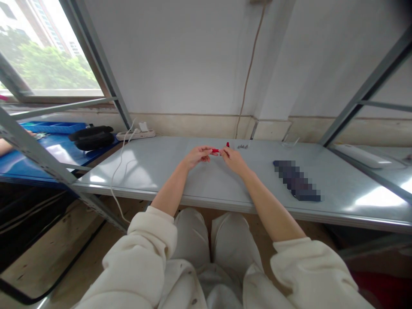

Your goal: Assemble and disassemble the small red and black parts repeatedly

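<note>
Above the grey table (pixel 206 176), my left hand (pixel 197 156) pinches a slim red piece (pixel 215 150), which looks like part of a pen. The fingertips of my right hand (pixel 232 159) close on the other end of it, so both hands meet close together. A second bit of red (pixel 228 144) shows just beyond my right fingers; whether it is held or lies on the table, I cannot tell. Several tiny grey parts (pixel 243 146) lie on the table to the right of my hands, too small to name.
A dark blurred-out object (pixel 296 181) lies on the right of the table. A power strip (pixel 137 134) sits at the back left, its white cable (pixel 113 176) hanging over the front edge. Metal posts (pixel 96 56) flank the table. Leftward are a black case (pixel 92 137), a blue tray (pixel 54 127) and another person's arm (pixel 5 146).
</note>
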The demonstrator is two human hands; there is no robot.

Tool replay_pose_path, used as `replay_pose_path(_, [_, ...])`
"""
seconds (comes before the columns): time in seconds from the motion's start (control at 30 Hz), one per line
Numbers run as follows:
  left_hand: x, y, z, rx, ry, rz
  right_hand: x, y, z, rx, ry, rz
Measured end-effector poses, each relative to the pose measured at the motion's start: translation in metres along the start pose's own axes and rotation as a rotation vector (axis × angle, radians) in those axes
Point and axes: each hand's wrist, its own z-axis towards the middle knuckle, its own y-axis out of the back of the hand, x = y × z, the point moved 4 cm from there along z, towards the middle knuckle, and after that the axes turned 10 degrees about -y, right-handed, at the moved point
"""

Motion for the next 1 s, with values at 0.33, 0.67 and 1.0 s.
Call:
replay_pose_path(0.33, [0.0044,0.0087,0.0002,-0.12,0.046,0.055,0.0051,0.0058,-0.0029,0.001,-0.055,-0.002])
replay_pose_path(0.67, [0.0027,0.0081,0.001,-0.166,0.028,0.062,0.0006,-0.0018,0.0009,0.015,-0.01,-0.009])
replay_pose_path(1.0, [-0.0011,0.0003,-0.0003,-0.087,-0.024,0.113,0.0019,-0.0006,-0.001,-0.015,0.018,-0.028])
